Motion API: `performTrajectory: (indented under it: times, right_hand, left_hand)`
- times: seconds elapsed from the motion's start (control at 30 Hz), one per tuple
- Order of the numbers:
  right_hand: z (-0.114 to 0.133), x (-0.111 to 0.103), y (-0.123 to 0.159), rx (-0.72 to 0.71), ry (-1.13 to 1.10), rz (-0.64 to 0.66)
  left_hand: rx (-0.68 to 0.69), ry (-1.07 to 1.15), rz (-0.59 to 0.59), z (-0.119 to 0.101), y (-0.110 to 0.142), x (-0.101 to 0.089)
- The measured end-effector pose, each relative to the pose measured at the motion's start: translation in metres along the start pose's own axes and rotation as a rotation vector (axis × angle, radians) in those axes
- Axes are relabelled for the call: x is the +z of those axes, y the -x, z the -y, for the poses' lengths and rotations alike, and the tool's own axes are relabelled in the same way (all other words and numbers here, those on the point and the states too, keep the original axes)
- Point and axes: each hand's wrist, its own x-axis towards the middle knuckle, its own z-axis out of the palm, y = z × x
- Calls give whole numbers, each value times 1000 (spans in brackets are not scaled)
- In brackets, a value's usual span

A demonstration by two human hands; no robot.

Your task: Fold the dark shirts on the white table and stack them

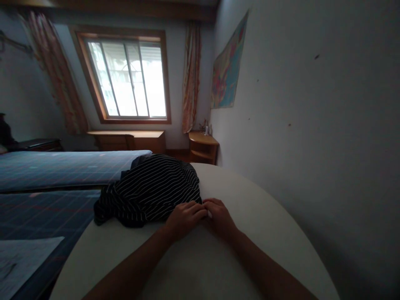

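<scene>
I've got left hand (186, 217) and right hand (220, 216) meeting, fingers curled, beside the striped cloth (159, 185), perhaps to steady it; I can't tell whether either grips. It lies bunched along the far-left edge of the white surface (259, 212).

We see a bright window (126, 81) between two patterned curtains (191, 79), and below it a wooden desk (148, 143). On the right wall (312, 158) we find a colourful poster (227, 68). At our left side lies blue checked bedding (62, 166).
</scene>
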Motion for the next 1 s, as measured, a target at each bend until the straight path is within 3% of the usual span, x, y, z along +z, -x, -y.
performTrajectory:
  times: [0.23, 0.37, 0.47, 0.53, 0.6, 0.67, 0.73, 0.87, 1.0]
  right_hand:
    - [-18, -34, -9, 328, -44, -142]
    - [-48, -61, -2, 518, -10, -300]
    - [-82, -78, 12, 631, 70, -420]
    - [-101, -87, 22, 697, 129, -396]
    - [-107, -92, 26, 668, 219, -362]
    - [-95, -93, 22, 545, 282, -354]
    - [-68, -89, 14, 388, 252, -314]
    - [-6, -67, 0, 77, 72, 97]
    - [10, -51, 0, 142, 2, 312]
  left_hand:
    - [-252, -71, 23, 4, 1, -2]
    - [-332, -106, 85, 6, 4, 0]
    - [-407, -146, 193, 4, 4, -2]
    - [-481, -156, 322, 3, 3, -5]
    - [-575, -102, 447, 4, 2, -7]
    - [-689, 0, 484, 8, 2, -6]
    - [-796, 150, 430, 14, 3, -3]
    - [-854, 613, 399, 26, -1, -3]
    - [-757, 881, 492, 31, -4, -24]
